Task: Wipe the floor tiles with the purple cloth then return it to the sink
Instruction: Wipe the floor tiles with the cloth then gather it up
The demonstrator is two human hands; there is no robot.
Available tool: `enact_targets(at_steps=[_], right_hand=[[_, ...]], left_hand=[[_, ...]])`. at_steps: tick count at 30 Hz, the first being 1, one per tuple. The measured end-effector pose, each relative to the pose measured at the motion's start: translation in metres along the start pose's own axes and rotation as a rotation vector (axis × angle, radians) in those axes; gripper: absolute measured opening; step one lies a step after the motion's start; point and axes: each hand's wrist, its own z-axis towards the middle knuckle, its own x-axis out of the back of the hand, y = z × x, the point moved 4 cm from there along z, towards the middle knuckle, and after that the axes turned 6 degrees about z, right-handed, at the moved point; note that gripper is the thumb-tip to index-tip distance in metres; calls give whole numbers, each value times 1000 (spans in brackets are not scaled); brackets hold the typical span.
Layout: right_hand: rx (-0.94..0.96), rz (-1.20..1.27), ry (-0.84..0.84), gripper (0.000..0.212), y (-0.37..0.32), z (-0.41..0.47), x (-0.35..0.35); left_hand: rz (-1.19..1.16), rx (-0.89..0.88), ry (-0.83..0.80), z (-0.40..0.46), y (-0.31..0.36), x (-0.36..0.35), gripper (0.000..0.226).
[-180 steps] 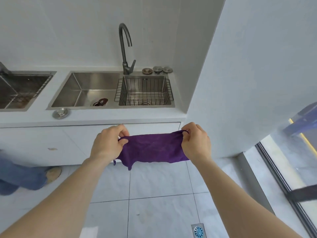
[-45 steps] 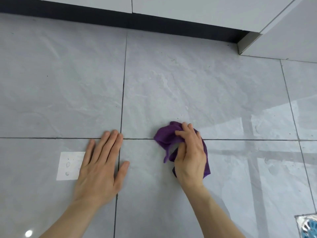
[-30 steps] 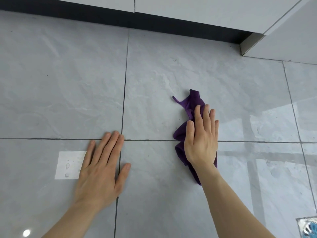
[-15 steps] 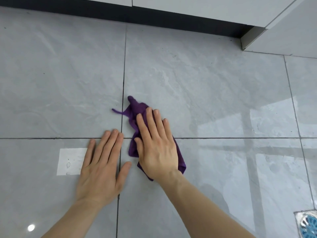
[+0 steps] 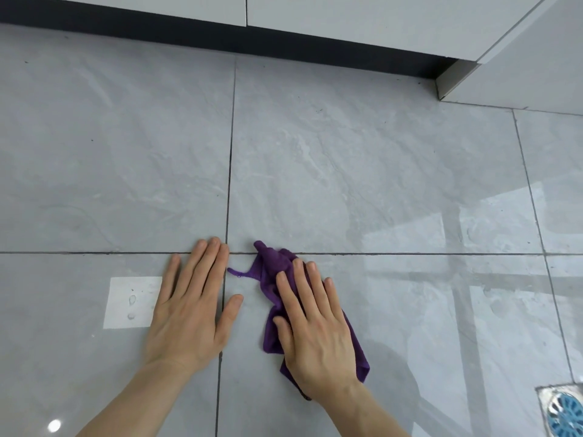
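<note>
Neither grip is clenched: both hands lie flat, palms down, fingers stretched out on the floor tiles (image 5: 347,171). Under the right hand (image 5: 315,329) is the purple cloth (image 5: 271,266), pressed against the tile by the palm and the spread fingers rather than grasped between them. That cloth is bunched and crumpled; one end pokes out past the fingertips and reaches the horizontal grout line (image 5: 410,253), a thin loop or strand trails off toward the left, and the opposite end shows beside the wrist. Just beside it, apart from the cloth, the left hand (image 5: 189,310) rests bare on the tile, straddling the vertical grout line (image 5: 232,152) where it meets the horizontal one, with nothing under it or in it.

Left of the left hand, a pale square patch (image 5: 132,302) on the glossy tile carries a few small droplets. At the far edge of the floor runs a dark kickboard (image 5: 220,36) beneath white cabinet fronts (image 5: 347,17), and a pale wall panel (image 5: 536,64) juts out at the upper right. A metal floor drain (image 5: 563,411) with a blue grate sits at the lower right corner, well apart from the cloth.
</note>
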Motion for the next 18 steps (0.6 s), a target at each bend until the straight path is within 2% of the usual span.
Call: enact_targets(at_steps=[2,4,6,8,9,11,13,14,16,18], right_hand=[[-4,148,45,68,1,-1,11],[57,223,49,83,6,-1,28],[205,122,-90,105,12,6,45],[340,-51,-328,125,19,14,51],[382,-117,-422,132,22,15,52],[420,-186,-490,134,29,17,57],[411,-148,-467,116,27,17,58],[398,-114,-407,98,25,15,58],[410,-76,-204,55,22,5,54],[424,-94,-45,23,16,-8,47]], left_hand=[[-4,-3,0,0,0,0,74],[-7,-10,6,5,3,2,74],[-11,-14,7,11,4,5,74],[-8,-8,7,15,3,6,74],[-10,-10,1,13,3,6,74],[-18,-12,-1,10,6,7,74],[-9,-9,-8,9,7,6,74],[-6,-8,-10,9,7,6,75],[-8,-3,-3,10,7,7,75],[-15,-3,1,10,7,8,75]])
